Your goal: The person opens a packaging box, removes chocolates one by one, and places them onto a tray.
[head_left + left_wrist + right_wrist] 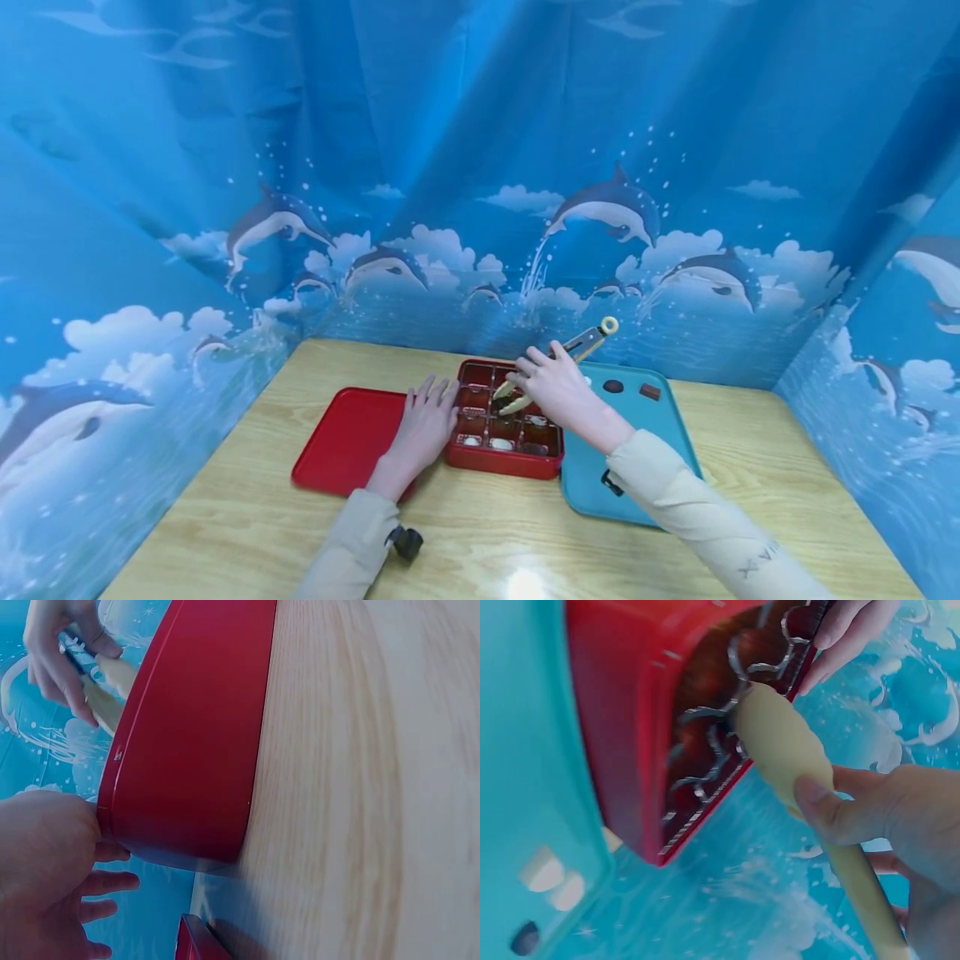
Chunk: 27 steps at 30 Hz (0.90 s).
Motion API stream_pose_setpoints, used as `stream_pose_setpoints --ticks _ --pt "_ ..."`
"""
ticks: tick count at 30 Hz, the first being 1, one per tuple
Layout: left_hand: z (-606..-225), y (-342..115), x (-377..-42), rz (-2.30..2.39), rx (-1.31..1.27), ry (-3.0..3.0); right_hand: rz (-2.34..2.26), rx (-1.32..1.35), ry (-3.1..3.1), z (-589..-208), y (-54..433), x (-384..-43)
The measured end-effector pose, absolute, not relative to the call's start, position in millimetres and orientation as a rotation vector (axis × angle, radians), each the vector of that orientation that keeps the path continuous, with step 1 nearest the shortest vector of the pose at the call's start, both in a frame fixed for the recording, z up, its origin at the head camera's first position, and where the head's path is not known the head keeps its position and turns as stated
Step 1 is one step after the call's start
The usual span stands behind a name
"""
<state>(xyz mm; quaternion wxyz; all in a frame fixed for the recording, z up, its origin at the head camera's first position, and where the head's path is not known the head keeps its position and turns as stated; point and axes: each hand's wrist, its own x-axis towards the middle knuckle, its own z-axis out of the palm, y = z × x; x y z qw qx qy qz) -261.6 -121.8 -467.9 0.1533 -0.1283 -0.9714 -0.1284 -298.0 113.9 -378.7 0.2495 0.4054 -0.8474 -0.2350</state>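
A red box (502, 462) with a divided brown insert stands mid-table; several compartments hold white or dark pieces. My right hand (558, 390) grips a pair of tongs (780, 742) with cream tips and a ring at the end. The thumb and fingers press on their arms, and the tips reach down into a middle compartment. Something dark shows between the tips, but I cannot tell whether they hold it. My left hand (426, 421) rests against the box's left rim, its fingers extended; the left wrist view shows them spread past the box corner.
A blue tray (592, 492) lies right of the box, partly under my right forearm. On it are a round dark chocolate (613, 387), a rectangular brown piece (650, 392) and white pieces (544, 870). The red lid (348, 442) lies left. A dolphin-print curtain (450, 167) stands behind the table.
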Motion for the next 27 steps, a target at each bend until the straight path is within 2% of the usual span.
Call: stream_pose_setpoints --ticks 9,18,27 --pt "-467 -122 -261 -0.376 -0.371 -2.795 -0.340 1.039 -2.294 -397 148 -290" --pt "-468 -122 -262 -0.393 -0.374 -2.792 -0.202 0.956 -2.320 -409 159 -280" --pt "-469 -123 -262 -0.386 -0.388 -2.789 -0.102 0.848 -2.359 -401 181 -278"
